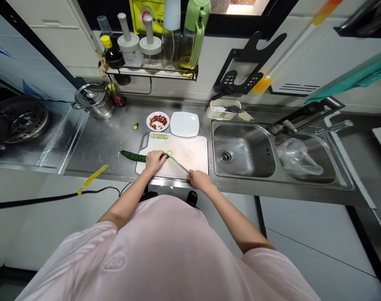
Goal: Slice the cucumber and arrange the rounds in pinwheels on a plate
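Observation:
My left hand [155,161] grips a dark green cucumber [133,156] from above, and the cucumber lies on a white plastic cutting board [190,154]. My right hand [200,180] holds a kitchen knife [179,164], with its blade slanting to the cut end of the cucumber. A thin cucumber slice [169,153] stands by the blade. Several more slices [159,136] lie in a row at the board's far edge. Beyond the board are a round plate of chopped red chili [158,115] and a white square plate [184,124].
The stainless steel counter [108,142] holds a small cucumber piece [135,127] and a steel pot [94,101]. A double sink [243,150] lies to the right, with a plastic bag [298,157] in its right basin. A gas burner [17,119] sits far left; bottles stand on a rack behind.

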Available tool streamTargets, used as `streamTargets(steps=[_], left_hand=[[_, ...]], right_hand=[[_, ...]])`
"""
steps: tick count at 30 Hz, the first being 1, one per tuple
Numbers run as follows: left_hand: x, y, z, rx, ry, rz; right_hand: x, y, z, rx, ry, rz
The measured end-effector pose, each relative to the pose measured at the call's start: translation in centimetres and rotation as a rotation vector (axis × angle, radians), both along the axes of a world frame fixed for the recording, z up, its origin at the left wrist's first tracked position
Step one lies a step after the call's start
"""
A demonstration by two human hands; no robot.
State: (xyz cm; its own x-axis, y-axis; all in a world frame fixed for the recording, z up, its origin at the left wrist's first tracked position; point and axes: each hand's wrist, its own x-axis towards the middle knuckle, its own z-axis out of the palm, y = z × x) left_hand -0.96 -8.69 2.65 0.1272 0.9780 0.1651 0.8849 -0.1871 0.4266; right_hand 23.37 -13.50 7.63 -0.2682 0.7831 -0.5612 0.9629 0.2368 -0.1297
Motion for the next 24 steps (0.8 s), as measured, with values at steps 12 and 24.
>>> streamTargets(steps=[12, 24], left_hand=[[0.4, 0.4, -0.2, -0.026, -0.045, 0.047], [2.1, 1.7, 0.2, -0.067, 0.021, 0.066]], right_hand=[[1.1, -0.2, -0.5, 0.015, 0.047, -0.114], [2.5, 0.0, -1.7, 0.1, 0.278, -0.43]])
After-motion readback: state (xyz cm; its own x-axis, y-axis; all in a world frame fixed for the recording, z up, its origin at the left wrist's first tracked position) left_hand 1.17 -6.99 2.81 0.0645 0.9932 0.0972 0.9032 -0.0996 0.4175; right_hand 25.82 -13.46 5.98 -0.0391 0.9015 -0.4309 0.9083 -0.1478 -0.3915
